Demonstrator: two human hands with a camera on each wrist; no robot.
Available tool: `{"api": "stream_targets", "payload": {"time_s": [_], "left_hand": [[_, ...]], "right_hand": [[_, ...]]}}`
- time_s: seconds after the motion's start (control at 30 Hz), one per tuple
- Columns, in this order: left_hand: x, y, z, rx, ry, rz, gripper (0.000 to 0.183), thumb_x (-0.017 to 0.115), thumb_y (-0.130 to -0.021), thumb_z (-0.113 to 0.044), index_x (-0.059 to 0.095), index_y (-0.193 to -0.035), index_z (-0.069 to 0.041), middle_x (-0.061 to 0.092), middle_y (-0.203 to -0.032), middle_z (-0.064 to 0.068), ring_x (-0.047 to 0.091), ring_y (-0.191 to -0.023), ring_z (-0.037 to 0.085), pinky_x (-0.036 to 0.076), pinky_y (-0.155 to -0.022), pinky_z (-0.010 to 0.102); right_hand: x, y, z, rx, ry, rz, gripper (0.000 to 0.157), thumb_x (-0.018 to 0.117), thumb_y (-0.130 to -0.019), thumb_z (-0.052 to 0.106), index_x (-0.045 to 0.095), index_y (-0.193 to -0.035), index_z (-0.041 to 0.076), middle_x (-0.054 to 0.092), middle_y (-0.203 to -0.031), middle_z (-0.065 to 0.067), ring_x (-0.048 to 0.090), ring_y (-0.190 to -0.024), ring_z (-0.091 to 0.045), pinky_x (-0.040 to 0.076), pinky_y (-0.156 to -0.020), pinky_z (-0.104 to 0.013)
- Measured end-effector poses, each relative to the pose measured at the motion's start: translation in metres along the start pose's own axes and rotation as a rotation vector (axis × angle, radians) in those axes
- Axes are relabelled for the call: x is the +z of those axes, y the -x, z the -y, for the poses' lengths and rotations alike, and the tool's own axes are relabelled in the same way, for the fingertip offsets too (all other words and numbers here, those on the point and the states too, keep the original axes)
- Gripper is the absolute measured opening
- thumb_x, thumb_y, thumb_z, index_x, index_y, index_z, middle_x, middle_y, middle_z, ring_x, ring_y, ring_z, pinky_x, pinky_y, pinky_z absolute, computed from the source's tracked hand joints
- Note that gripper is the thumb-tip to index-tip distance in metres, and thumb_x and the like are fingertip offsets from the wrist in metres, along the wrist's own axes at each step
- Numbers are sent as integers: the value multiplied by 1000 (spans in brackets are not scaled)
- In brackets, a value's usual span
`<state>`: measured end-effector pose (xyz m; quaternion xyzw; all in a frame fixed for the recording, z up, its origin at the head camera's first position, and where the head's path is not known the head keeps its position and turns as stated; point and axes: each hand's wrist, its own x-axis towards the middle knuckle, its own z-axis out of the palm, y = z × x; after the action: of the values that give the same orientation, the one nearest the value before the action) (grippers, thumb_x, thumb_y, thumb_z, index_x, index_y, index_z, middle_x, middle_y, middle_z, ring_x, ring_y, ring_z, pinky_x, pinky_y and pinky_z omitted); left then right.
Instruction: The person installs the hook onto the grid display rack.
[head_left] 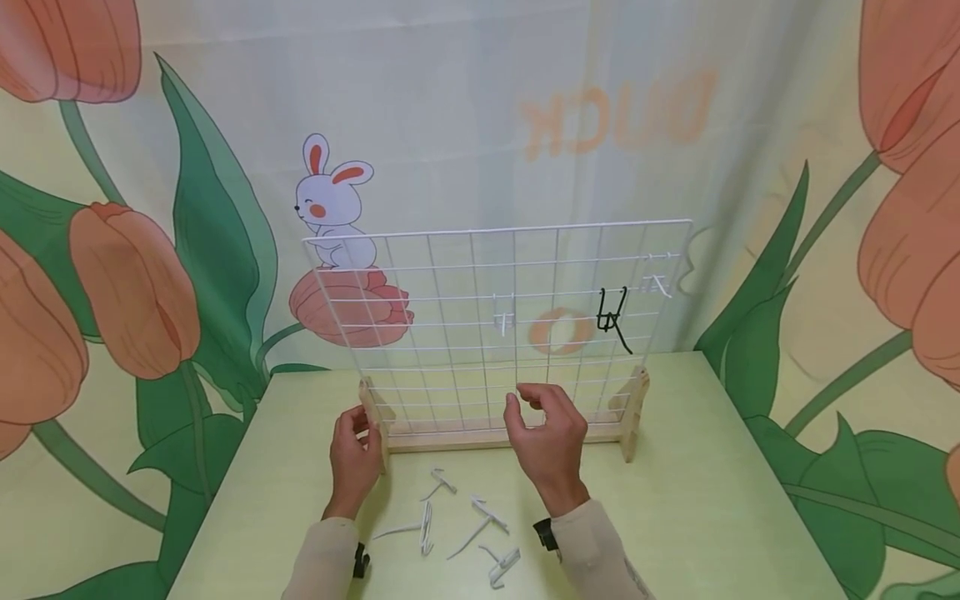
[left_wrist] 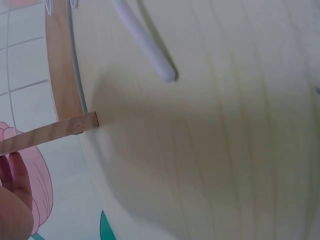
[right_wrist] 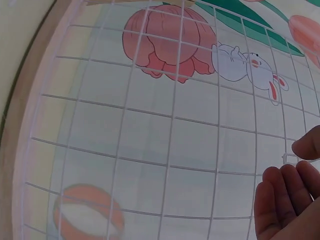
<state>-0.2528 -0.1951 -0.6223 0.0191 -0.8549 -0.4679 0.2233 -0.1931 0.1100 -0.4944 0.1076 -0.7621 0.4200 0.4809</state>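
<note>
A white wire grid panel (head_left: 450, 312) stands in a wooden stand (head_left: 450, 443) on the table. My left hand (head_left: 355, 457) is at the stand's left upright; in the left wrist view its fingertips (left_wrist: 18, 167) touch the wooden bar (left_wrist: 55, 131). My right hand (head_left: 551, 437) hovers before the grid's lower middle, thumb and fingers curved apart with nothing visible between them. Above it, a white hook (head_left: 503, 320) hangs on the grid. The right wrist view shows part of a white hook (right_wrist: 289, 158) behind the thumb and fingers. A black hook (head_left: 609, 320) and another white hook (head_left: 656, 284) hang farther right.
Several loose white hooks (head_left: 487, 525) lie on the pale table (head_left: 712, 500) between my forearms. Behind the grid hangs a printed curtain (head_left: 450, 125) with tulips and a rabbit.
</note>
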Motion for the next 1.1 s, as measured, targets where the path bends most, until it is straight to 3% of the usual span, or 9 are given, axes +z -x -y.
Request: {"api": "stream_targets", "payload": {"time_s": [0.43,0.57,0.83,1.1], "left_hand": [[1,-1,0,10,10,10,35,62,-105,-12,54,-138,-2,62,-126,16,68,-117,33,60,-94,52],[1,0,2,8,-2,5,35,63,-105,-11,54,-137,-3,63,-126,15,69,-116,31,61,-92,47],[-1,0,1,3,0,-3,35,64,-104,-12,56,-137,-3,64,-126,14,69,-117,29,57,-88,24],[0,0,2,0,-12,4,35,62,-105,-13,55,-138,-3,63,-126,14,69,-117,29,57,-89,24]], "right_hand": [[-7,37,-18,78,22,144,12,84,-85,7,78,-96,5,77,-91,-7,74,-76,-25,64,-68,-43],[-8,51,-22,93,35,179,13,85,-84,7,79,-96,5,76,-90,-6,74,-76,-22,64,-68,-39],[-10,83,-30,151,69,265,18,85,-83,6,78,-99,11,75,-91,-3,73,-77,-18,63,-68,-34],[-16,99,-31,237,54,342,17,86,-82,6,78,-97,10,76,-92,-3,73,-78,-17,63,-69,-33]]}}
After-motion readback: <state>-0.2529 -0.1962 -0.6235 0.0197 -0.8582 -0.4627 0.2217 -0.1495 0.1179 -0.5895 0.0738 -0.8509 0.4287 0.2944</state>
